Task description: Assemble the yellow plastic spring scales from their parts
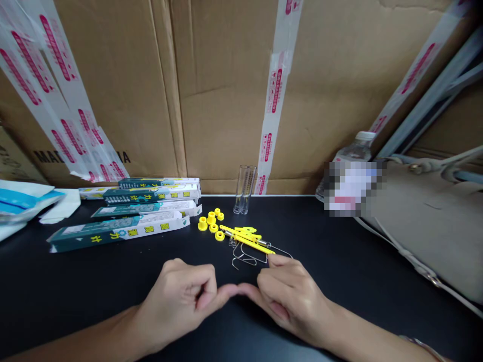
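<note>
My left hand [181, 294] is curled into a loose fist with its thumb stretched out. Its thumb tip meets the thumb of my right hand [292, 296], also with curled fingers, and nothing shows in either hand. Just beyond my right knuckles lie thin yellow plastic rods [247, 240] with metal springs; whether the index finger touches a rod end, I cannot tell. Bent wire hooks [245, 259] lie tangled beside them. Several yellow caps [203, 223] are scattered to the left. Behind these, two clear graduated tubes [245, 190] stand upright side by side.
Several narrow green-and-white boxes [121, 231] lie at the left on the black table [94, 281], near white-and-blue packaging [26, 198]. A plastic bottle [352, 151] and a grey bag [433, 226] stand at the right. Taped cardboard [226, 100] walls the back.
</note>
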{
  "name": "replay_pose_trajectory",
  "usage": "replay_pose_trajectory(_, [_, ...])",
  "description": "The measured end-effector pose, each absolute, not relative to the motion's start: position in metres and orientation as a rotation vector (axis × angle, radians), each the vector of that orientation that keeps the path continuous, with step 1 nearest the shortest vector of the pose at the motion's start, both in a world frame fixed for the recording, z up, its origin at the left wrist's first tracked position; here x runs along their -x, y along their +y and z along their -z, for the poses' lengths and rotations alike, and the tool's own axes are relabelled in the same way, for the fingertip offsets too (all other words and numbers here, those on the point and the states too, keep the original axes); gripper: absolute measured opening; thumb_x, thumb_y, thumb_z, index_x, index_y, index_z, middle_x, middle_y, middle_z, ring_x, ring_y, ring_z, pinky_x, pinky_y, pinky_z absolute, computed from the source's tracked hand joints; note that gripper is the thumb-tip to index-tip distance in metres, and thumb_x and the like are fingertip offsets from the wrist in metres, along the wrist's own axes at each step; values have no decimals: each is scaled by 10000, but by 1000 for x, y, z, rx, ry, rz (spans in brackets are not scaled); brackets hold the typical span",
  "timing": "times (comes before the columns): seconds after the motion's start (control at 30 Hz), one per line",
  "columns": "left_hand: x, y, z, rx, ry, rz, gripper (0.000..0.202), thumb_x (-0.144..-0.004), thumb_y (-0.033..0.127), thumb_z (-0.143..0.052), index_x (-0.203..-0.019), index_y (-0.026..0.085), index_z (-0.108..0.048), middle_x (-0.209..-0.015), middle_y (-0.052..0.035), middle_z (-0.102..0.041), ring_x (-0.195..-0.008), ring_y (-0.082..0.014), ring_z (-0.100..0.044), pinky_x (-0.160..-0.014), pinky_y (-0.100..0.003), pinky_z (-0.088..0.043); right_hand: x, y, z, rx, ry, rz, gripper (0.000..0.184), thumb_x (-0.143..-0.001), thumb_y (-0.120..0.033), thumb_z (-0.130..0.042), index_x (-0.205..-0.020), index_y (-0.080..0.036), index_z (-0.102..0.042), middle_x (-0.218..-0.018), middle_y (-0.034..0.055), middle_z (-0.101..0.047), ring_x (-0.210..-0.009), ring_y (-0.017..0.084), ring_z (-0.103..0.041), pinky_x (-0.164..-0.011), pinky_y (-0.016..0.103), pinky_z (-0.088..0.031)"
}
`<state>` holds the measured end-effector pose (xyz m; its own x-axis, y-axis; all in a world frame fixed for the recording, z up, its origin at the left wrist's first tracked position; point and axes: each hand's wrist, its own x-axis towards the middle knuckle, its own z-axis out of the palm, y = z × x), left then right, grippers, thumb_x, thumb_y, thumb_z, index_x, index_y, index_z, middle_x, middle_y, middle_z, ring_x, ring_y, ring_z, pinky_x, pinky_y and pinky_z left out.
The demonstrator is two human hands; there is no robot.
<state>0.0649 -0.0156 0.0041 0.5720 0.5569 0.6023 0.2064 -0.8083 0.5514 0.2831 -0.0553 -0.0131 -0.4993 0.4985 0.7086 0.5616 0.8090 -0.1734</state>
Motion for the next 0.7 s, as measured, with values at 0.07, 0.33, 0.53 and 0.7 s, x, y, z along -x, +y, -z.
replay_pose_trajectory(0.07, [-63, -14, -2, -2330, 494, -1064, 590, -850, 157, -720, -542, 177, -217, -475, 115, -193, -399, -31, -185, -384, -165, -205, -282, -58, 9, 752, -2195, 103, 467, -988, -175, -578, -587, -210, -340, -520, -89, -329, -476, 95, -216, -520, 288, -222])
replay_pose_trajectory(0.33, [-58, -7, 9, -2362, 417, -771, 525, -888, 65, -546, -557, 197, -160, -483, 82, -258, -385, -48, -264, -369, -205, -178, -277, -66, -5, 735, -2316, 261, 587, -1061, -330, -420, -492, -185, -397, -452, -51, -401, -421, 88, -303, -467, 274, -244])
replay_pose_trajectory(0.53, [-61, -14, -4, -2783, 218, -638, 490, -1038, 273, -435, -564, 208, -327, -473, 46, -461, -402, -99, -422, -423, -274, -315, -273, -68, 3, 780, -2372, 300, 523, -1046, -129, -393, -532, -177, -483, -496, -43, -441, -433, 108, -285, -464, 289, -248])
replay_pose_trajectory(0.7, [-64, -20, -10, -2865, 390, -580, 437, -1050, 327, -432, -630, 208, -459, -509, 60, -541, -404, -100, -486, -463, -270, -377, -274, -69, 2, 776, -2440, 184, 532, -1067, -137, -269, -603, -181, -524, -525, -35, -475, -437, 117, -322, -469, 281, -310])
